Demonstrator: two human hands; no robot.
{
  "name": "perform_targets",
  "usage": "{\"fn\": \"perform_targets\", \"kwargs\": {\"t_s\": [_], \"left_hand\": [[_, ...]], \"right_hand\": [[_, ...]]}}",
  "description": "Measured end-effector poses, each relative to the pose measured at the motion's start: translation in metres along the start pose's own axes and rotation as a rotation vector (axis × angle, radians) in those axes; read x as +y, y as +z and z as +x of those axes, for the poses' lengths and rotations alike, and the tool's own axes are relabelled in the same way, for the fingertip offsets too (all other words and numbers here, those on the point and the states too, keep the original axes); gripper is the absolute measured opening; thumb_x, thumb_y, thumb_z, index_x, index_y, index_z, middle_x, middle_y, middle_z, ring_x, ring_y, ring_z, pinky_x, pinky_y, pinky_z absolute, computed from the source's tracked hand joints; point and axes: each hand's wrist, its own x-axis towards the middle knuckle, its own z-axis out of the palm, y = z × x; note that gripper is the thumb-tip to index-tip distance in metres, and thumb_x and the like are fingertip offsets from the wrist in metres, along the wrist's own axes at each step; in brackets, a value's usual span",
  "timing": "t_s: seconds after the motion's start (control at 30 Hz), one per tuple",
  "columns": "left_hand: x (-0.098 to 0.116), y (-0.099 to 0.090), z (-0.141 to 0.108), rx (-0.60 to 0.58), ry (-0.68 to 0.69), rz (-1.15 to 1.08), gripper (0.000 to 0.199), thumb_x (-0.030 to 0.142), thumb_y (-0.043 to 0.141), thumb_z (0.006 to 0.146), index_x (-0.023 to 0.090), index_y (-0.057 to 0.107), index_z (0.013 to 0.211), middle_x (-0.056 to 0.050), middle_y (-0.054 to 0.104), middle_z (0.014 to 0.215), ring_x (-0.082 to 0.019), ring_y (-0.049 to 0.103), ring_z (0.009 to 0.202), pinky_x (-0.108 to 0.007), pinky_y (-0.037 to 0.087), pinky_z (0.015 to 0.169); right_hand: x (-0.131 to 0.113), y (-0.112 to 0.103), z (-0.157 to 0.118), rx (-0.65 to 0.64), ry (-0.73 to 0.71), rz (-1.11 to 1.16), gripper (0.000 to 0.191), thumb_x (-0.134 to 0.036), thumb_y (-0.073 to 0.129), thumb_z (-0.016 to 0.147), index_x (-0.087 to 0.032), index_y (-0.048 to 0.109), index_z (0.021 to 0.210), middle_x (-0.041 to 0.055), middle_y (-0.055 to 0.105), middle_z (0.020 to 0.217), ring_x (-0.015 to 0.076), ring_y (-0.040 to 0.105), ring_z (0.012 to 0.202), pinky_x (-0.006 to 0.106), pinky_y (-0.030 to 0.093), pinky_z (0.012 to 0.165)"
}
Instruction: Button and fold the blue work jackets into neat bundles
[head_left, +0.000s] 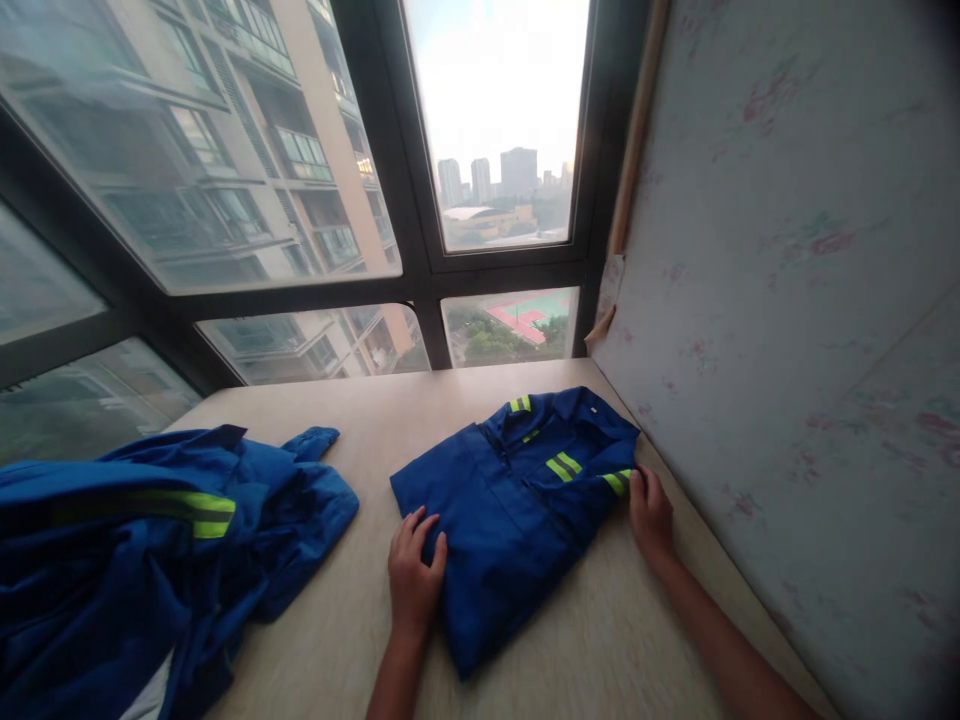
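A blue work jacket (517,510) with yellow-green and grey reflective strips lies folded into a compact shape on the pale ledge. Its collar points toward the far right. My left hand (414,572) rests at the jacket's left edge, fingers somewhat apart and touching the cloth. At the opposite side, my right hand (651,510) pinches the shoulder edge beside a reflective strip; part of its fingers is hidden. On the left lies a loose, crumpled heap of blue clothing (150,560) with a similar strip, apart from both hands.
The ledge (330,610) runs up to a dark window frame (315,290) at the back. Along the right stands a wall (787,330) with faded floral paper, close to my right arm. Buildings show through the glass.
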Motion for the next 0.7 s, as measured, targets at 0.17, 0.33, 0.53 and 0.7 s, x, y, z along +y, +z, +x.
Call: {"fn": "perform_targets", "kwargs": {"t_s": [0.17,0.33,0.53,0.7], "left_hand": [[0.049,0.003,-0.011,-0.115,0.063,0.137,0.043,0.045,0.053,0.089,0.022,0.063,0.124,-0.014,0.061,0.133,-0.034,0.055,0.121,-0.053,0.046,0.099],[0.113,0.046,-0.027,-0.348,0.181,0.207,0.08,0.056,0.073,0.071,0.022,0.051,0.141,-0.021,0.048,0.146,-0.044,0.047,0.128,-0.059,0.04,0.102],[0.129,0.085,-0.017,-0.367,0.091,0.013,0.056,0.024,0.066,0.078,0.017,0.058,0.133,-0.019,0.056,0.139,-0.037,0.053,0.126,-0.054,0.042,0.104],[0.108,0.054,0.028,-0.157,-0.418,-0.505,0.045,0.046,0.063,0.08,0.012,0.069,0.109,-0.014,0.074,0.104,-0.031,0.069,0.099,-0.045,0.054,0.09]], "right_hand": [[0.002,0.007,0.0,-0.096,-0.118,-0.034,0.072,-0.062,0.044,0.086,-0.011,0.05,0.136,0.0208,0.057,0.134,0.0309,0.056,0.121,0.042,0.044,0.101],[0.004,0.009,0.003,-0.152,-0.129,-0.159,0.064,-0.057,0.045,0.087,-0.01,0.056,0.129,0.0207,0.063,0.125,0.0318,0.06,0.115,0.043,0.048,0.095],[0.001,0.01,0.006,-0.139,-0.137,-0.257,0.051,-0.048,0.052,0.084,-0.015,0.062,0.121,0.0179,0.068,0.114,0.031,0.065,0.102,0.041,0.052,0.084],[0.002,0.011,0.008,-0.147,-0.171,-0.299,0.046,-0.042,0.054,0.083,-0.015,0.063,0.119,0.0173,0.068,0.114,0.0307,0.065,0.102,0.041,0.051,0.084]]}}
